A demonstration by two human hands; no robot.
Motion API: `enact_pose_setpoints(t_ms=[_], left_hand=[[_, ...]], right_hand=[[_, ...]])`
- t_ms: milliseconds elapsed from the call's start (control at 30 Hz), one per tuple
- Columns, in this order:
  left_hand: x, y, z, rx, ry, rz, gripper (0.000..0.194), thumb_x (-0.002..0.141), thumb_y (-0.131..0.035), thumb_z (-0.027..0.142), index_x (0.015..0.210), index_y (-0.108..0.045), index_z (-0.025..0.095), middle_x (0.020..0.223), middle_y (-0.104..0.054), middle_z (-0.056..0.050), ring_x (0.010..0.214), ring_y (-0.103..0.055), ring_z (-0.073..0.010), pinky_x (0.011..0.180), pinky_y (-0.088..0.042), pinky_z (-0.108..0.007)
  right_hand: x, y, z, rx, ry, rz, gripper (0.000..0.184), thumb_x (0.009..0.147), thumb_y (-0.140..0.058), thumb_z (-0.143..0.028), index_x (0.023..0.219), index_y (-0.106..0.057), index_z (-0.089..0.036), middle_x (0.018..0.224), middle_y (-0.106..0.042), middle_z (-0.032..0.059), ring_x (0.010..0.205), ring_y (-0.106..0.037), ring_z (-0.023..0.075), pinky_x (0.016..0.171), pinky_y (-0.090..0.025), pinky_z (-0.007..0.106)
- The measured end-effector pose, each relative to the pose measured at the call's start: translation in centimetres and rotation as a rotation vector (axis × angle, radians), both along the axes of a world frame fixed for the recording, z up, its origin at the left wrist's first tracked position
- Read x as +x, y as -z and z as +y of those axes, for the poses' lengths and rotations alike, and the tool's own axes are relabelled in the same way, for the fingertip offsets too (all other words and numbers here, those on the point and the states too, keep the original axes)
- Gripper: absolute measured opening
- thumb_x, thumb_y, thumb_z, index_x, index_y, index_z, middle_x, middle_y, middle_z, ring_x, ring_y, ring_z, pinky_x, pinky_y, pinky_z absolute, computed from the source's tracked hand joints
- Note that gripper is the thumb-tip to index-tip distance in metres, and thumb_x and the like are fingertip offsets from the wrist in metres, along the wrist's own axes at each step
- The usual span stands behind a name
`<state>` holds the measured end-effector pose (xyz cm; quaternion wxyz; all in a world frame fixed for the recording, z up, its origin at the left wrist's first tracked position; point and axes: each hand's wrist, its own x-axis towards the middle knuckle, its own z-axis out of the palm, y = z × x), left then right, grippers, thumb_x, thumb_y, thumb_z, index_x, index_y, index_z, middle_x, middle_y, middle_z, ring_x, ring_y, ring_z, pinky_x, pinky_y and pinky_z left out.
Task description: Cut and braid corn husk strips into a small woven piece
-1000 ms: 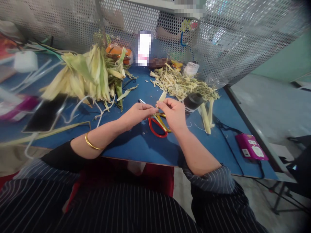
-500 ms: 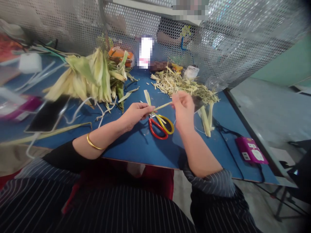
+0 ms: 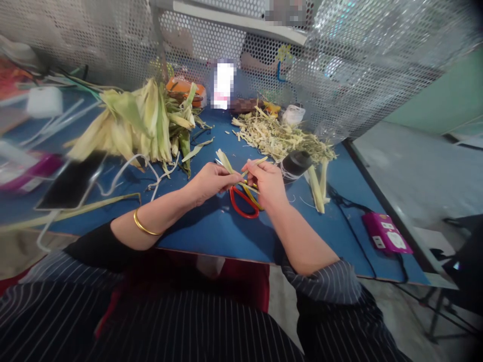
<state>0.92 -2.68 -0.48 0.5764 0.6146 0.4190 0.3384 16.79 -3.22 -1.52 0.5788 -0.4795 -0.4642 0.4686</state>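
corn husk strips (image 3: 225, 161) pinched above scissors (image 3: 247, 216)
left hand (image 3: 213, 182) and right hand (image 3: 267, 182) each grip strips between closed fingers (image 3: 234, 178).

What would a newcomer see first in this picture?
Probably the fan of husks on the left of the blue table. Next come the red-and-yellow scissors, lying below the left hand and right hand, which pinch pale strips. A purple box also stands out near the table's right end.

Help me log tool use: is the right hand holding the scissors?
No, the scissors lie on the blue table, while the right hand pinches a pale husk strip.
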Motion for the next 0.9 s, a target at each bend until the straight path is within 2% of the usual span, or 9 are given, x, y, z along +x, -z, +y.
enact_pose_setpoints(t_ms=[67,100,167,233,300,400,500,633,900], left_hand=[[-0.1,0.0,0.1,-0.084,-0.026,-0.070,0.030,0.075,-0.068,0.034,0.057,-0.062,0.010,0.049,-0.053,0.000,0.046,-0.045,-0.0056,0.049,-0.036,-0.021],[-0.3,-0.1,0.2,-0.136,-0.043,-0.130,0.026,0.075,-0.068,0.033,0.067,-0.067,0.009,0.053,-0.058,-0.001,0.048,-0.049,-0.0065,0.052,-0.041,-0.021],[-0.5,-0.4,0.5,-0.193,-0.062,-0.282,0.025,0.074,-0.070,0.031,0.086,-0.070,0.009,0.065,-0.066,-0.004,0.057,-0.058,-0.0095,0.061,-0.048,-0.024],[-0.8,-0.7,0.7,-0.201,-0.069,-0.411,0.027,0.073,-0.072,0.026,0.095,-0.069,0.010,0.075,-0.070,-0.006,0.068,-0.064,-0.0132,0.071,-0.051,-0.029],[-0.9,-1.0,0.8,-0.198,-0.081,-0.481,0.027,0.071,-0.074,0.022,0.095,-0.068,0.011,0.080,-0.072,-0.007,0.076,-0.067,-0.0156,0.078,-0.051,-0.033],[-0.9,-0.9,1.0,-0.198,-0.130,-0.518,0.028,0.068,-0.075,0.018,0.094,-0.069,0.012,0.082,-0.073,-0.006,0.077,-0.067,-0.0155,0.082,-0.051,-0.034],[-0.9,-0.6,1.1,-0.191,-0.170,-0.499,0.030,0.067,-0.076,0.017,0.095,-0.069,0.011,0.080,-0.073,-0.007,0.076,-0.068,-0.0160,0.079,-0.050,-0.032],[-0.9,-0.3,1.0,-0.188,-0.163,-0.473,0.033,0.068,-0.075,0.016,0.099,-0.067,0.012,0.077,-0.073,-0.007,0.075,-0.068,-0.0170,0.072,-0.050,-0.030],[-0.5,-0.4,0.9,-0.322,-0.177,-0.545,0.028,0.066,-0.075,0.011,0.092,-0.065,0.009,0.073,-0.072,-0.008,0.065,-0.066,-0.0148,0.063,-0.050,-0.027]], right_hand=[[0.7,-0.2,0.4,-0.017,-0.010,-0.016,0.029,0.074,-0.067,-0.045,0.068,-0.067,-0.017,0.055,-0.054,-0.0032,0.047,-0.048,0.0075,0.050,-0.038,0.024],[1.1,-0.4,0.5,-0.008,0.040,-0.021,0.029,0.075,-0.066,-0.046,0.073,-0.069,-0.017,0.060,-0.058,-0.0020,0.050,-0.052,0.0084,0.053,-0.040,0.024],[1.5,-0.8,0.6,0.049,0.231,-0.009,0.030,0.076,-0.064,-0.047,0.081,-0.068,-0.019,0.071,-0.063,-0.0005,0.057,-0.057,0.0095,0.056,-0.041,0.024],[1.4,-1.2,0.4,0.103,0.373,0.024,0.028,0.077,-0.062,-0.047,0.079,-0.066,-0.019,0.069,-0.062,-0.0016,0.059,-0.056,0.0096,0.056,-0.040,0.023],[0.6,-1.4,-0.2,0.091,0.292,-0.015,0.027,0.076,-0.063,-0.045,0.068,-0.063,-0.019,0.061,-0.058,-0.0028,0.058,-0.054,0.0101,0.058,-0.041,0.024],[-1.0,-1.4,-1.6,-0.010,-0.026,-0.176,0.032,0.077,-0.062,-0.047,0.068,-0.066,-0.017,0.067,-0.064,0.0002,0.065,-0.055,0.0129,0.068,-0.043,0.027],[-2.1,-1.1,-2.6,-0.042,-0.072,-0.273,0.031,0.077,-0.063,-0.046,0.073,-0.068,-0.016,0.067,-0.064,-0.0005,0.065,-0.053,0.0130,0.069,-0.042,0.027],[-2.2,-0.5,-2.7,-0.073,-0.103,-0.270,0.027,0.075,-0.065,-0.043,0.070,-0.067,-0.017,0.063,-0.062,-0.0009,0.062,-0.051,0.0125,0.066,-0.041,0.026],[-1.7,-0.6,-2.6,0.045,-0.159,-0.380,0.020,0.079,-0.062,-0.033,0.067,-0.063,-0.018,0.068,-0.060,-0.0002,0.064,-0.049,0.0119,0.063,-0.039,0.025]])
